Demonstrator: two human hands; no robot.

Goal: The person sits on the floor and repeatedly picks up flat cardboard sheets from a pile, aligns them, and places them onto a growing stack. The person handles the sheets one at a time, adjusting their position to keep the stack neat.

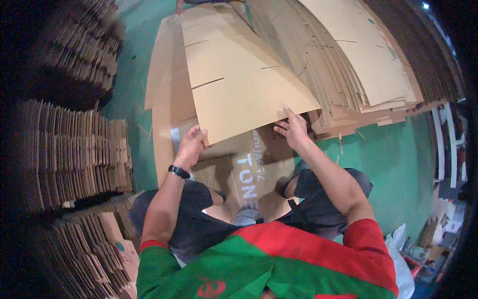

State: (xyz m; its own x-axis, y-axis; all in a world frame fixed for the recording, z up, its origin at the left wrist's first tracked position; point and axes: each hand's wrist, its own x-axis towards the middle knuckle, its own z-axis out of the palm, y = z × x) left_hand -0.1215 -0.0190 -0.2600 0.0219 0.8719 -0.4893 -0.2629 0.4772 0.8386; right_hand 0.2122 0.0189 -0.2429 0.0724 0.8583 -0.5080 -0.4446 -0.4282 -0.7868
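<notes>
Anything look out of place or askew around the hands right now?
Mildly: the cardboard stack to the right has ragged, unaligned edges, and thin pale slivers show against the green floor beside it, like stray scraps. The sheet gripped by the left hand and right hand shows no clear tear.

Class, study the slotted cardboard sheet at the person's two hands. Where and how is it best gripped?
Probably pinch the cardboard sheet by its near edge, approaching from the person's side: left hand at the left corner, right hand towards the right one. It is broad and thin, and this edge appears raised, leaving room beneath.
</notes>
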